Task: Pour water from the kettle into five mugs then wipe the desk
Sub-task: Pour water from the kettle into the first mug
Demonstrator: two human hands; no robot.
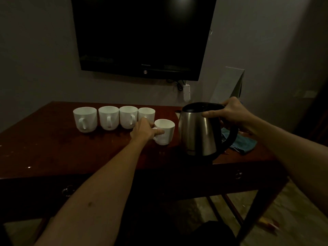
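The person is reaching over the near edge of the desk (53, 153) with both arms; the left hand (142, 131) is curling its fingers around the handle of the nearest mug (165, 131), which is sitting forward of the others and just left of the kettle (198, 134); the right hand (230, 112) is wrapping around the top of the kettle's black handle, the thumb lying along the lid's edge, while the kettle is standing upright on the desk, apparently not yet tipping; behind the kettle a blue cloth (243, 142) is lying crumpled and untouched, so the wiping is judged to be still ahead; farther back, four mugs (115, 118) are standing in a row near the wall, and whether any is holding water cannot be told in this dim light; pouring seems to be at or near this forward mug; above, a dark television (142, 32) is hanging on the wall.
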